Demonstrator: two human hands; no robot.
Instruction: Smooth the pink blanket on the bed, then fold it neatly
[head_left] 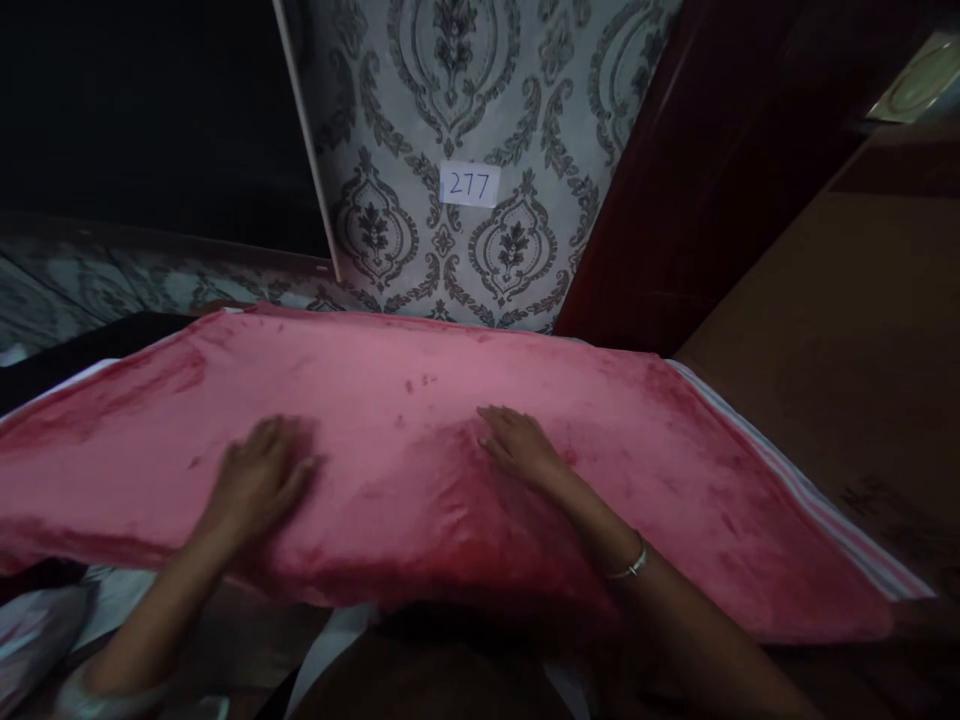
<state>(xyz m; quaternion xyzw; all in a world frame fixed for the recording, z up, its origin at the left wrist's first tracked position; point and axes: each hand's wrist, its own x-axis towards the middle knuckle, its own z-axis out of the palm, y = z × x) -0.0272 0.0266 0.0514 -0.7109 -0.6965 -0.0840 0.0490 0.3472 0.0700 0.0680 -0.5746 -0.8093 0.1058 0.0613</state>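
Note:
A pink plush blanket (pixel 360 400) lies spread over a flat surface, its near edge hanging down toward me. My left hand (pixel 259 470) rests on the left half of it, palm down, slightly smeared by motion, with the thumb apart from the fingers. On the blanket right of the middle lies my right hand (pixel 517 445), flat with the fingers stretched out. Just left of that hand the pile looks darker and bunched into a soft ridge. Neither hand has anything between its fingers.
Striped cloth (pixel 810 490) shows along the blanket's right edge. Behind stands a patterned wall with a paper label (pixel 469 184) reading 277. A large dark screen (pixel 150 120) is at the left, a dark red door frame (pixel 645 220) and brown panel (pixel 847 330) at the right.

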